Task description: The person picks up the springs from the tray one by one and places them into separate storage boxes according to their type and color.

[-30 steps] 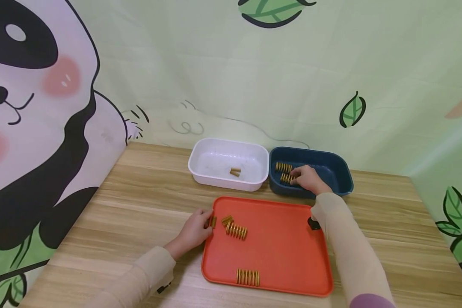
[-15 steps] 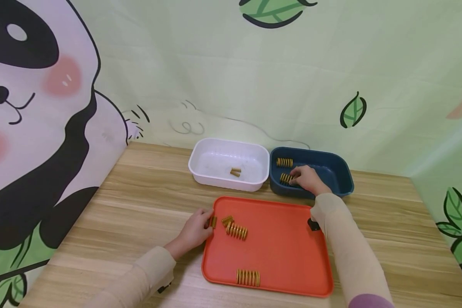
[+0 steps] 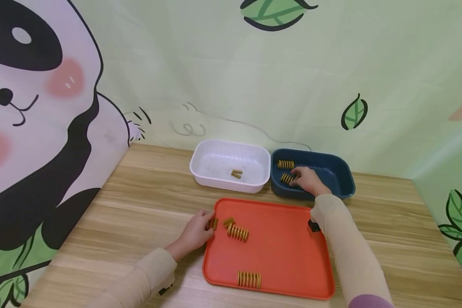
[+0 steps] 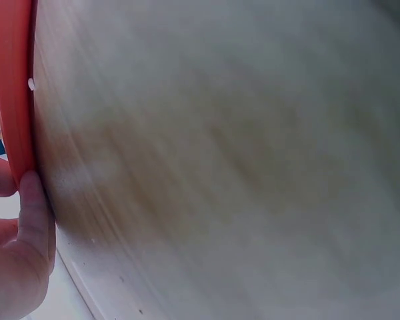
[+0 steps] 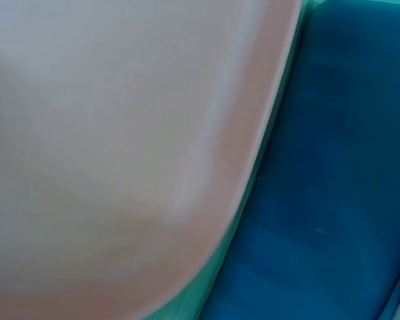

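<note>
the right hand (image 3: 309,181) pinches a gold spring (image 3: 286,178) in the blue bin (image 3: 333,176), behind the red tray (image 3: 281,252); the left hand (image 3: 194,232) pinches the tray's left rim, beside a small spring (image 3: 214,223). on the tray lie 2 larger springs (image 3: 249,279); behind it stands a white bin (image 3: 215,164) with 2 small gold pieces (image 3: 236,175).
</note>
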`<state>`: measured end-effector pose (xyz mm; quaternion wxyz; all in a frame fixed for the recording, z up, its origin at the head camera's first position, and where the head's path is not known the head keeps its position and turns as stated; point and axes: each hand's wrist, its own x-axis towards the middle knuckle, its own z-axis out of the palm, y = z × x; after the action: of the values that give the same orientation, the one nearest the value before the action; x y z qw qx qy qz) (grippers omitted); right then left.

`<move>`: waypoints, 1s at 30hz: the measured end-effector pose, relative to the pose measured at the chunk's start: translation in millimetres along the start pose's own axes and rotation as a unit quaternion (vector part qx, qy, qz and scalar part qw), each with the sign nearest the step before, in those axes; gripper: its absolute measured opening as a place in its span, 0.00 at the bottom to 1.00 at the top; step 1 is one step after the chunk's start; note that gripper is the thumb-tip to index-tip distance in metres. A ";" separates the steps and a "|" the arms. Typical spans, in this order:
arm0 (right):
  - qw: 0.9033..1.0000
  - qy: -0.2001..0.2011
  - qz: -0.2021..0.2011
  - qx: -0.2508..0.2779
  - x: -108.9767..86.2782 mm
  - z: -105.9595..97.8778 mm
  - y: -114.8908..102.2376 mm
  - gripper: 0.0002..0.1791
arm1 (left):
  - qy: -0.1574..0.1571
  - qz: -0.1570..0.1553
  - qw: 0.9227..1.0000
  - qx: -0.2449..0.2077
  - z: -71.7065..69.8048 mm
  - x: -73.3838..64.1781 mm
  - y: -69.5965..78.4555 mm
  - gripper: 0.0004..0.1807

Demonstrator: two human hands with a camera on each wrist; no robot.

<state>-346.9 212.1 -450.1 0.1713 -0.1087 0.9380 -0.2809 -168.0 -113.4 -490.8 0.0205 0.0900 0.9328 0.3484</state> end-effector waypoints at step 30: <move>0.995 0.083 -0.012 0.048 -14.3 -10.3 3.9 0.18 | 0.001 -0.006 1.000 0.005 1.9 0.7 -0.7 0.30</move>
<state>-338.1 224.6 -440.6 0.0949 -0.0878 0.9332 -0.3353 -168.6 -112.5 -492.6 0.0214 0.0842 0.9349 0.3441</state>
